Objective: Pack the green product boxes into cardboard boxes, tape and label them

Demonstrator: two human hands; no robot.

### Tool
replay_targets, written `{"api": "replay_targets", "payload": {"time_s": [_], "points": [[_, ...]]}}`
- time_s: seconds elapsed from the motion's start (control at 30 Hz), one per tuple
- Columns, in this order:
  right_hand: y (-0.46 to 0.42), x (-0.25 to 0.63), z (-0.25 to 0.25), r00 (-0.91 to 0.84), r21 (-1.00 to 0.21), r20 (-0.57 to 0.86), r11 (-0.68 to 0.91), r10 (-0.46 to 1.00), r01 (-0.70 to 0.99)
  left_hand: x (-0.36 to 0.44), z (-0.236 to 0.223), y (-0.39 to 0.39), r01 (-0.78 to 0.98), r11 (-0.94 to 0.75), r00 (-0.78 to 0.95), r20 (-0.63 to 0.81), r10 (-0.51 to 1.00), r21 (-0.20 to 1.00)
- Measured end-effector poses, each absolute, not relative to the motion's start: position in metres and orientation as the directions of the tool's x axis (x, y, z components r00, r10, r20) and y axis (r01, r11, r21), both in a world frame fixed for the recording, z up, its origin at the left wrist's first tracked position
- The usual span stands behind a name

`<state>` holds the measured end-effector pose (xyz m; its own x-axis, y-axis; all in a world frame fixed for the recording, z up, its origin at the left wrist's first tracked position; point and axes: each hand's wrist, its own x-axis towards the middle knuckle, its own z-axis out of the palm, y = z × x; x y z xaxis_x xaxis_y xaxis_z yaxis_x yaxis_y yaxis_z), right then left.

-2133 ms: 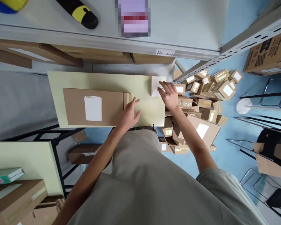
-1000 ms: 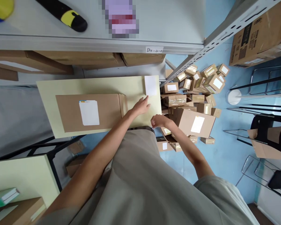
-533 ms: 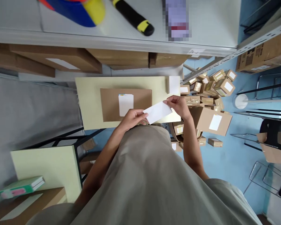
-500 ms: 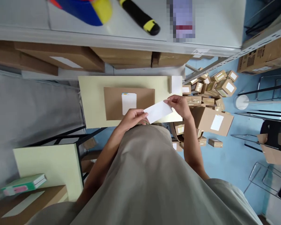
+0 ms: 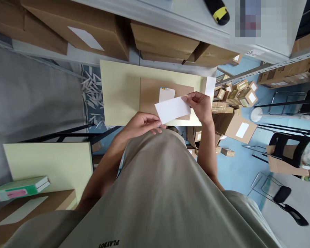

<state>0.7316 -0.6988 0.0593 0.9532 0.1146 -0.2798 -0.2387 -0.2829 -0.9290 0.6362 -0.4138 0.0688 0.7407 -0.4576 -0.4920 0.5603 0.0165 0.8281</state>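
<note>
A blank white slip of paper (image 5: 172, 110) is held up at a slant in front of my body. My right hand (image 5: 199, 104) pinches its upper right corner between thumb and fingers. At the lower left corner, my left hand (image 5: 144, 123) has its thumb and fingers closed on the edge. Beneath the slip lies a brown cardboard box (image 5: 149, 90), resting on a pale yellow table (image 5: 121, 93). Another white paper (image 5: 166, 94) with a small blue and yellow mark is on the box, partly covered by the slip.
A white block-like stack (image 5: 209, 86) sits at the table's right end. Behind, a shelf (image 5: 196, 29) carries a black-and-yellow handle (image 5: 219, 13) above large cartons (image 5: 165, 38). Small boxes (image 5: 245, 96) are piled on the floor at right. A lower table (image 5: 51, 158) stands left.
The view has shifted, with the shelf and table appearing turned and nearer. The slip is now more over the box, overlapping the paper on it. Both hands still hold the slip.
</note>
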Motion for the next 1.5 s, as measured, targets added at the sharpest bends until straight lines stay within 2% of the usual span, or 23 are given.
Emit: {"api": "replay_targets", "payload": {"time_s": [0.3,0.43,0.5,0.6,0.77,0.83,0.9,1.0,1.07,1.1,1.2,1.3,1.5], "points": [[-0.655,0.707,0.051,0.95,-0.878,-0.287,-0.429,0.12,-0.211,0.624,0.074,-0.378,0.493,0.064,0.779,-0.408,-0.476,0.868],[-0.624,0.679,0.063,0.985,-0.8,-0.125,-0.599,0.121,-0.028,0.618,0.077,-0.372,0.447,0.057,0.836,-0.394,-0.382,0.893],[-0.611,0.657,0.082,0.979,-0.783,-0.051,-0.617,0.197,0.083,0.614,0.078,-0.37,0.431,0.037,0.856,-0.395,-0.335,0.902],[-0.596,0.626,0.113,0.94,-0.794,-0.045,-0.583,0.338,0.172,0.606,0.079,-0.369,0.411,0.002,0.874,-0.394,-0.284,0.912],[-0.581,0.605,0.123,0.951,-0.723,-0.024,-0.662,0.309,0.197,0.591,0.076,-0.371,0.365,-0.056,0.899,-0.367,-0.239,0.929],[-0.582,0.606,0.116,0.956,-0.718,-0.019,-0.669,0.293,0.191,0.588,0.066,-0.366,0.331,-0.122,0.909,-0.351,-0.224,0.936],[-0.588,0.607,0.111,0.968,-0.741,-0.011,-0.652,0.25,0.16,0.589,0.047,-0.35,0.3,-0.275,0.927,-0.348,-0.143,0.913],[-0.6,0.606,0.109,0.993,-0.794,-0.003,-0.604,0.12,0.071,0.598,0.015,-0.309,0.347,-0.56,0.932,-0.343,0.117,0.752],[-0.602,0.603,0.11,0.996,-0.827,-0.017,-0.561,0.09,0.037,0.607,0.005,-0.28,0.397,-0.639,0.916,-0.323,0.236,0.659],[-0.6,0.601,0.111,0.993,-0.844,-0.028,-0.536,0.114,0.038,0.611,0.004,-0.269,0.401,-0.638,0.915,-0.321,0.244,0.658],[-0.58,0.599,0.112,0.969,-0.879,-0.034,-0.468,0.246,0.088,0.62,0.022,-0.262,0.347,-0.5,0.932,-0.351,0.09,0.793],[-0.557,0.6,0.11,0.952,-0.881,-0.022,-0.456,0.305,0.126,0.622,0.053,-0.283,0.276,-0.339,0.942,-0.324,-0.092,0.899],[-0.546,0.597,0.104,0.961,-0.84,-0.015,-0.525,0.275,0.137,0.61,0.094,-0.322,0.171,-0.318,0.946,-0.245,-0.211,0.933]]}}
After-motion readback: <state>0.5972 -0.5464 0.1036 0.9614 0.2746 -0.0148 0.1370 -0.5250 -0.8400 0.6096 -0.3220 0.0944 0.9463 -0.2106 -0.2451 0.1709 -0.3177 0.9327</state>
